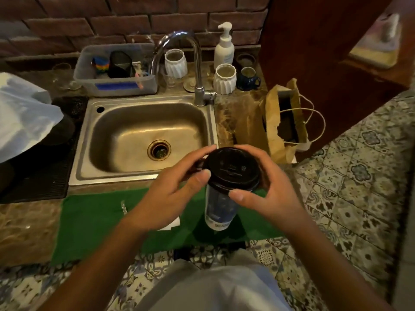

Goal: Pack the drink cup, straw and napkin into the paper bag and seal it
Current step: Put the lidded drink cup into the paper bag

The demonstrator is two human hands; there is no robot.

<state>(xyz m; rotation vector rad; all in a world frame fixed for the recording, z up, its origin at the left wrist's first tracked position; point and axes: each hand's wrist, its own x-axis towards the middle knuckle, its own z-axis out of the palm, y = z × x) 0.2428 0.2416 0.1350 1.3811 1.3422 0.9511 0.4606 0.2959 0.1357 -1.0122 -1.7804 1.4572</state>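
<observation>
i am seeing both hands closing on the black domed plastic lid (232,168) of the tall drink cup (221,207): the left hand (173,196) is curling its fingers over the lid's left rim with the thumb pressing at the near edge, and the right hand (267,194) is wrapping the right rim, thumb pinching at the front. the cup is standing upright over the flat green cloth mat (94,216), its pale, smooth wall carrying a dark blue print; whether its base is touching the mat i cannot tell.

a white folded napkin (171,226) is lying on the mat just left of the cup, mostly hidden under the left wrist, and a thin clear-wrapped straw (123,206) is lying beside it.

the mat is covering the front edge of a mottled brown stone counter (24,230). behind it a dull stainless steel sink (143,133) is sitting with a curved chrome tap (193,63) over it. to the right, the crumpled brown paper bag (272,129) with twine handles is standing open on the counter, well apart from the cup. a rough red brick wall (112,21) is running behind, and patterned tiles (350,180) are covering the floor.
</observation>
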